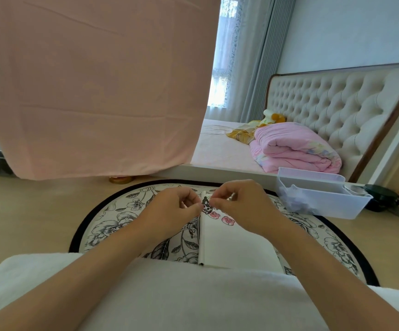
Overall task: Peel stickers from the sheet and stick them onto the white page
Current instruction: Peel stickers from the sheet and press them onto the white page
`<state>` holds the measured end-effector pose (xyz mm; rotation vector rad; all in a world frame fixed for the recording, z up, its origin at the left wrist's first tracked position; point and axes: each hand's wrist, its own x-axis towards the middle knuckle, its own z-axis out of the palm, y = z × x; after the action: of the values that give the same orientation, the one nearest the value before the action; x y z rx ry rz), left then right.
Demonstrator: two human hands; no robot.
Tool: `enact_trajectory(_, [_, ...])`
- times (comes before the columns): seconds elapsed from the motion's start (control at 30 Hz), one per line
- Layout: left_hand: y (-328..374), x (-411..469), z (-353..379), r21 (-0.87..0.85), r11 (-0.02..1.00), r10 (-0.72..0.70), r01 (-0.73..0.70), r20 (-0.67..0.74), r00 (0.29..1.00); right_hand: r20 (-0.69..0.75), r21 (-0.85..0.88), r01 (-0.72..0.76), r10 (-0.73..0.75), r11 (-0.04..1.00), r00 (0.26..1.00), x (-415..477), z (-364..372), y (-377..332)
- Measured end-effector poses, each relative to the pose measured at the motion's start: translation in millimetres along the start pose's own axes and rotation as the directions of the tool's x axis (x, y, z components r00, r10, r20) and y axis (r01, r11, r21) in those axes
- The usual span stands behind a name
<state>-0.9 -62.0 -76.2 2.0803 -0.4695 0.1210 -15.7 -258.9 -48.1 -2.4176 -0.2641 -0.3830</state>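
Observation:
A white page (232,244) of an open notebook lies on a floral oval mat (112,220) in front of me. Pink stickers (227,219) sit near the page's far end. My left hand (170,209) and my right hand (239,201) meet above the page's far edge, fingers curled. Between their fingertips they pinch a small black and white sticker (206,206). Whether it sits on a backing sheet is hidden by the fingers.
A translucent plastic bin (322,199) stands at the right of the mat, with dark and gold jars (384,198) beyond it. A pink cloth (93,87) hangs at the left. A bed with a folded pink quilt (296,149) lies behind the table's white far edge.

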Motion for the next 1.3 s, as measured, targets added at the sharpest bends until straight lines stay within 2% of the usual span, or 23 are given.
enact_trajectory(0.17, [5.7, 0.7, -0.4, -0.013, 1.0, 0.007, -0.007, -0.002, 1.0, 0.099, 0.079, -0.041, 0.033, 0.996, 0.994, 3.0, -3.9, 4.0])
enact_trajectory(0.3, [5.7, 3.7, 5.9, -0.191, 0.977, -0.094, 0.094, 0.011, 0.996, 0.136, 0.148, -0.157, 0.137, 0.976, 0.981, 3.2, -13.1, 8.2])
enact_trajectory(0.33, [2.5, 4.8, 7.1, -0.17, 0.981, -0.093, 0.094, 0.01, 0.996, 0.145, 0.154, -0.188, 0.166, 0.97, 0.975, 3.1, -14.6, 9.9])
enact_trajectory(0.43, [-9.9, 2.5, 9.0, 0.126, 0.992, -0.009, 0.004, 0.041, 0.999, 0.253, 0.14, -0.298, 0.256, 0.944, 0.933, 1.9, -13.6, 16.5])
enact_trajectory(0.53, [-16.9, -4.4, 14.6, 0.349, 0.931, 0.051, -0.108, 0.17, 0.984, 0.407, 0.029, -0.4, 0.355, 0.916, 0.842, 1.3, -7.5, 20.0])
enact_trajectory(0.63, [-22.3, -5.5, 20.6, 0.421, 0.889, 0.108, -0.182, 0.193, 0.975, 0.402, -0.042, -0.399, 0.381, 0.916, 0.832, 5.2, -1.4, 18.9])
enact_trajectory(0.93, [-28.4, -2.9, 22.5, 0.41, 0.889, 0.144, -0.203, 0.169, 0.975, 0.382, -0.117, -0.366, 0.382, 0.923, 0.842, 13.5, 11.7, 11.3])
enact_trajectory(1.2, [-28.2, -3.1, 23.1, 0.419, 0.885, 0.146, -0.203, 0.164, 0.976, 0.378, -0.145, -0.325, 0.356, 0.934, 0.855, 13.4, 15.2, 12.9])
enact_trajectory(1.3, [-27.4, -3.8, 23.1, 0.432, 0.879, 0.141, -0.201, 0.167, 0.976, 0.416, -0.074, -0.364, 0.36, 0.928, 0.835, 10.2, 8.8, 13.0])
